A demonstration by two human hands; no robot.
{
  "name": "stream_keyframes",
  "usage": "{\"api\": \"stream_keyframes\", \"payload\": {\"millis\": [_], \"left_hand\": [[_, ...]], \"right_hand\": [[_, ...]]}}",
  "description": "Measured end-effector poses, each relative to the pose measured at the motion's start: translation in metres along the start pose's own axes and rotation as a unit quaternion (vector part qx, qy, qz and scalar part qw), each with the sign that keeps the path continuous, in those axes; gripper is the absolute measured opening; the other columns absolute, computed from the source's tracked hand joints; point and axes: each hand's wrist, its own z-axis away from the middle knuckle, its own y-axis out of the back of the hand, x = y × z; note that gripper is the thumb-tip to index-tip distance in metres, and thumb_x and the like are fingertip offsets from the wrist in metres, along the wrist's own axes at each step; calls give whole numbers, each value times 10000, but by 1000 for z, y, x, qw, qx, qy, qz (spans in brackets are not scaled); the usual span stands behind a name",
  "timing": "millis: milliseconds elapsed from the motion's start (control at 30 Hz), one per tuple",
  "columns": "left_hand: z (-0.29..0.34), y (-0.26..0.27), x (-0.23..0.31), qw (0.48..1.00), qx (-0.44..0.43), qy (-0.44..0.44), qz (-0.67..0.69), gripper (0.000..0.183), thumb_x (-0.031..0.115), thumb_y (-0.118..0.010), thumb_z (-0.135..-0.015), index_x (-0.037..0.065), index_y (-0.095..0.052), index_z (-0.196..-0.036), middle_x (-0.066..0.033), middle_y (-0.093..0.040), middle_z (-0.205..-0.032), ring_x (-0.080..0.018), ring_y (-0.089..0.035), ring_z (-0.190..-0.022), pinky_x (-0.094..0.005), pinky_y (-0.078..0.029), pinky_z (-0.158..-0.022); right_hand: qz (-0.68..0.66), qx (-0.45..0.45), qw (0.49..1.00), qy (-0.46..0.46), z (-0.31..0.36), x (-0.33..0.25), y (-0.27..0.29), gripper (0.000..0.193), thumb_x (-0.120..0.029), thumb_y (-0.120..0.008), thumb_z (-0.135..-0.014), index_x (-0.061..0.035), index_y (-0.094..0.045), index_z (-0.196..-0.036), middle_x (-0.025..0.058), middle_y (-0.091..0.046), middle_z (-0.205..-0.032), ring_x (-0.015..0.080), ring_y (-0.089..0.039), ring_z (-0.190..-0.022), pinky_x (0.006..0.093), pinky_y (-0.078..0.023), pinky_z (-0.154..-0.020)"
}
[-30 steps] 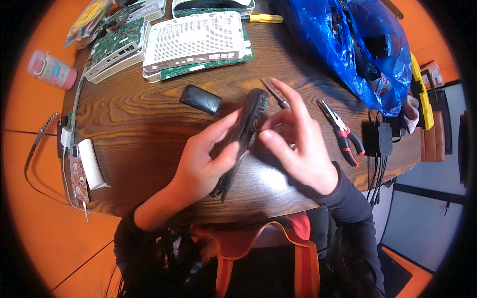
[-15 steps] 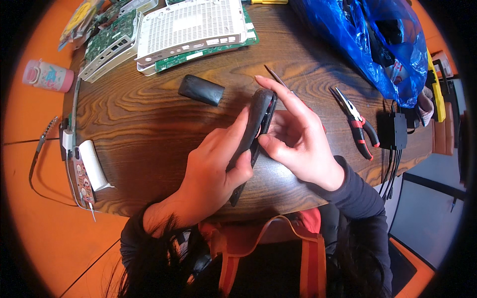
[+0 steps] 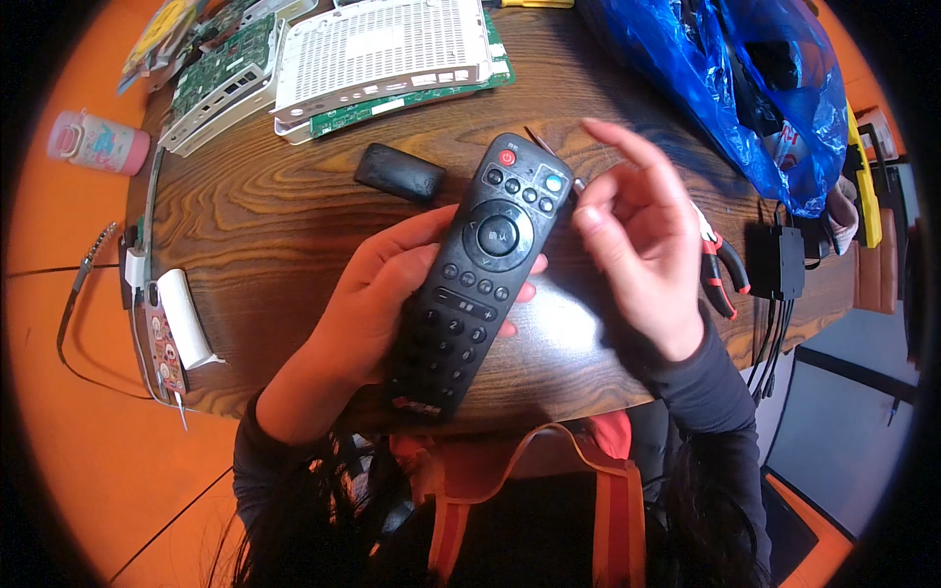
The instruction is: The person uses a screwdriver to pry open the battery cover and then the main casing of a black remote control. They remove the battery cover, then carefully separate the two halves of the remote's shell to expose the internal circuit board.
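Note:
My left hand point(image 3: 377, 284) grips a black remote control point(image 3: 475, 289) from its left side, thumb along the edge and fingertips showing past the far side. The button face with its red power button and round pad is turned up toward me. To the right of it, my right hand point(image 3: 642, 240) is raised with its index finger stretched out, apart from the remote and holding nothing visible. A small black cover point(image 3: 400, 172) lies on the table just beyond the remote. Partly hidden behind the remote and my right hand is a thin metal-shafted tool point(image 3: 538, 139).
Red-and-black pliers point(image 3: 722, 271) lie at the right, beside a black box point(image 3: 776, 263) with cables. A blue plastic bag point(image 3: 725, 108) fills the far right. White casings point(image 3: 382, 59) and circuit boards are at the back. A phone point(image 3: 165, 338) and white roll point(image 3: 186, 318) sit left.
The remote has turned from edge-on to face up in my left hand. My right hand has let go of it and moved off to the right.

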Motion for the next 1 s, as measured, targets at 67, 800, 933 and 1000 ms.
{"api": "stream_keyframes", "payload": {"millis": [67,800,933,1000], "left_hand": [[1,-2,4,998,-42,25,45,457,201,-408,-944,-74,-386,-1308,-248,-575,-1142,-294,-627,-997,-368,-561,-785],[-7,6,-18,957,27,-202,-204,602,-59,-658,-744,-5,-411,-1290,-117,-515,-1242,-212,-526,-1149,-340,-429,-978],[-7,8,-16,966,15,-171,-194,558,-2,-718,-743,-20,-455,-1235,-110,-511,-1228,-181,-532,-1125,-317,-448,-949],[-7,8,-16,926,23,-220,-306,610,-35,-723,-716,-20,-440,-1255,-122,-539,-1222,-197,-544,-1128,-332,-439,-967]], "right_hand": [[-1,-26,998,58,-7,-1,10,564,-20,-657,-793,-23,-445,-1316,77,-561,-1032,120,-563,-914,226,-473,-762],[-74,-119,975,-171,10,-11,-13,457,-93,-730,-760,26,-516,-1146,70,-591,-1054,134,-555,-1004,284,-424,-911],[-16,-133,980,-150,6,-4,-11,455,-61,-748,-734,31,-529,-1122,85,-614,-1033,149,-589,-974,289,-469,-888],[51,-132,985,-99,6,2,-13,478,-74,-779,-702,34,-543,-1103,100,-625,-1027,169,-612,-960,301,-493,-875]]}}
